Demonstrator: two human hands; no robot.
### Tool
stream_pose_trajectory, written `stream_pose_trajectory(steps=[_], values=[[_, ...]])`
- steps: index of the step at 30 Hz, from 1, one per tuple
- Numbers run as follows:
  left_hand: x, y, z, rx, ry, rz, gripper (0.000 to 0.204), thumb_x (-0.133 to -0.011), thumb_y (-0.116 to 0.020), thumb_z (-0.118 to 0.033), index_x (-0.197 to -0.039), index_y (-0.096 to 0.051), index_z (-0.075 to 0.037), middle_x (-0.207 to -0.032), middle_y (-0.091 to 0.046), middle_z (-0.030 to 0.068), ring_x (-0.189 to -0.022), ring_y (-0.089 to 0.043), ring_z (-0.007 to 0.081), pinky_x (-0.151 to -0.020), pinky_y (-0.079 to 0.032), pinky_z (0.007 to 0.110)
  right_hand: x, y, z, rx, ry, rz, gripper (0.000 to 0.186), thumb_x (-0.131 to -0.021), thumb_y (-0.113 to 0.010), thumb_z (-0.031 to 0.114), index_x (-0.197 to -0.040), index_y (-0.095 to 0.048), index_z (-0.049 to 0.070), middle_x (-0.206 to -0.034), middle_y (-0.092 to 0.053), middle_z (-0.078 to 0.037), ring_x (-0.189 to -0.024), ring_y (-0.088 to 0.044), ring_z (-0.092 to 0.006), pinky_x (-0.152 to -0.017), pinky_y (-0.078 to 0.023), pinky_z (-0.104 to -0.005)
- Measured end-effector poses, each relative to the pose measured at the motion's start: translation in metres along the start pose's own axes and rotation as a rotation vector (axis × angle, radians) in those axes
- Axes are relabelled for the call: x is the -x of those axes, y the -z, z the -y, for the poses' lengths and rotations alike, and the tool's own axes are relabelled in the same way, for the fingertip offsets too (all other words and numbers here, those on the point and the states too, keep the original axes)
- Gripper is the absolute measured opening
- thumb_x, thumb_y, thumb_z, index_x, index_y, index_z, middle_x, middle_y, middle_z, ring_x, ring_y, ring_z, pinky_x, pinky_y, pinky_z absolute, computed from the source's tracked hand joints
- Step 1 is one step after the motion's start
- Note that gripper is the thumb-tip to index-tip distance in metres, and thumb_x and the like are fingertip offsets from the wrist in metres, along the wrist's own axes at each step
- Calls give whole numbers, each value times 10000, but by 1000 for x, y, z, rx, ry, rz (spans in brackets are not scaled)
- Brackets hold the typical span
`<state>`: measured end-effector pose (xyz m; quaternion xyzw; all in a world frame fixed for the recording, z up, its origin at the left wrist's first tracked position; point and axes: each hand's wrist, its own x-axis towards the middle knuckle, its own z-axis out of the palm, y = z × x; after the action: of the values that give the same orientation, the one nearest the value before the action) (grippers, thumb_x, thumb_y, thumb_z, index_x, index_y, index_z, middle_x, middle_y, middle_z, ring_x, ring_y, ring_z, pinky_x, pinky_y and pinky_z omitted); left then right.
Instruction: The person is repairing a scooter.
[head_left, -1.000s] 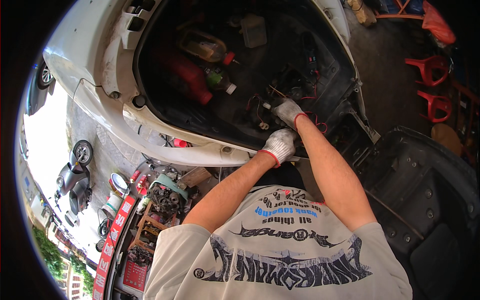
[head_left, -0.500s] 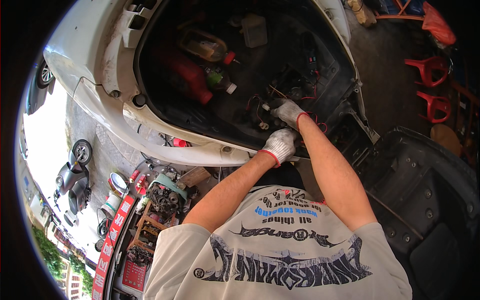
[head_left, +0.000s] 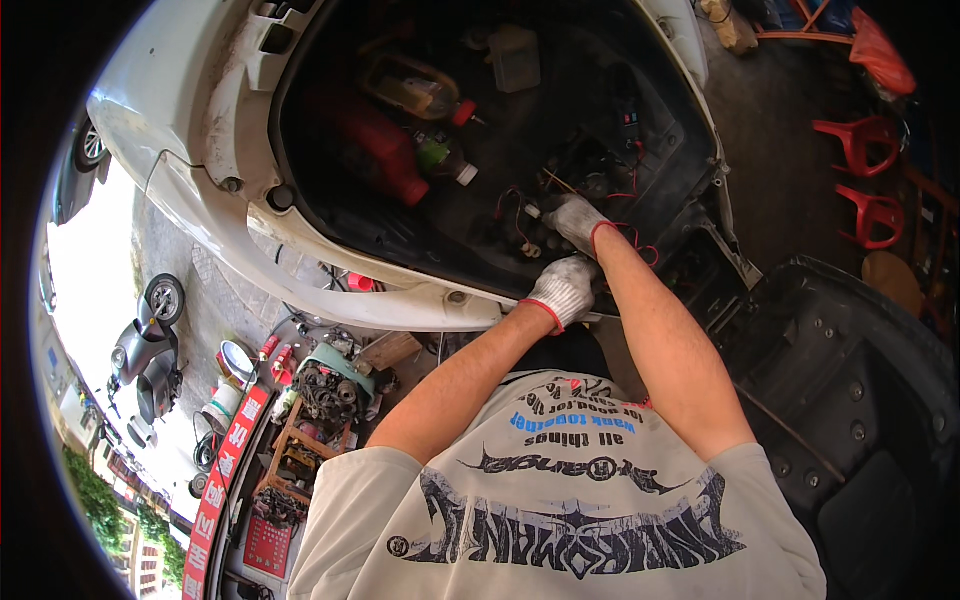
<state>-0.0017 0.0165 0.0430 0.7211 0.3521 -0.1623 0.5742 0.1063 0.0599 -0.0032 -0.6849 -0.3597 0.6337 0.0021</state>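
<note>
Both my hands wear whitish knit gloves with red cuffs and work at the near edge of the dark storage well [head_left: 400, 245] of a white scooter. My left hand [head_left: 563, 287] is curled over the rim, its fingertips hidden. Just beyond it, my right hand [head_left: 573, 222] reaches in with fingers closed beside a small white connector [head_left: 532, 211]. What either hand grips is not visible. Thin red wires [head_left: 510, 195] loop by the right fingers, and a pale plug [head_left: 529, 249] hangs on a lead between the hands. Dark mechanical parts [head_left: 590, 180] lie beyond.
In the well lie a bottle of yellowish liquid [head_left: 410, 88], a red bottle [head_left: 385, 160], a green-labelled bottle [head_left: 440, 155] and a clear container [head_left: 515, 58]. The raised black seat [head_left: 840, 400] stands right. A cluttered parts bench [head_left: 310, 420] is at lower left; red chairs [head_left: 860, 145] stand far right.
The view has shifted very slightly. Both hands stay at the same spot by the wires, with their closed posture barely altered.
</note>
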Motion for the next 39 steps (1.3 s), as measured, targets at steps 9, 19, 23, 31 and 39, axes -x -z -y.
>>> stream_pose_trajectory(steps=[9, 19, 23, 31, 39], values=[[-5, -10, 7, -51, -80, -38, 255, -800, -545, -107, -1029, -631, -36, -1069, -623, 197, -1018, -587, 356, -870, -480, 426, -12, -5, -8, -184, -69, -3, 319, -855, -516, 141, -1147, -610, 53, -677, -590, -37, -497, -513, -113, -430, -359, -283], [-4, -11, 12, -32, -81, -26, 272, -807, -539, -130, -1044, -635, -39, -1022, -645, 197, -978, -609, 345, -851, -492, 426, -1, -5, 13, 85, -64, -77, 510, -904, -464, 379, -1270, -530, 29, -1310, -521, -208, -1238, -465, -331, -1040, -328, -359], [-10, -20, 17, -129, -70, 10, 296, -815, -532, -152, -1069, -635, -38, -1039, -653, 191, -980, -622, 328, -852, -497, 416, -4, -9, 13, 206, 46, -108, 522, -916, -453, 410, -1284, -523, 47, -1330, -495, -216, -1261, -439, -348, -1048, -338, -375], [-13, -25, 21, -190, -83, 30, 293, -826, -520, -154, -1067, -632, -31, -1034, -657, 191, -971, -631, 320, -848, -501, 406, -11, -13, 10, 300, 51, -91, 467, -926, -444, 370, -1270, -539, 69, -1313, -508, -210, -1243, -454, -347, -1041, -353, -382], [-8, -15, 14, -136, -67, 43, 289, -810, -529, -143, -1055, -639, -35, -1009, -663, 183, -955, -632, 326, -830, -505, 412, -12, -17, 2, 295, 82, -139, 447, -930, -431, 353, -1250, -552, 65, -1288, -523, -220, -1220, -470, -355, -1028, -366, -392]])
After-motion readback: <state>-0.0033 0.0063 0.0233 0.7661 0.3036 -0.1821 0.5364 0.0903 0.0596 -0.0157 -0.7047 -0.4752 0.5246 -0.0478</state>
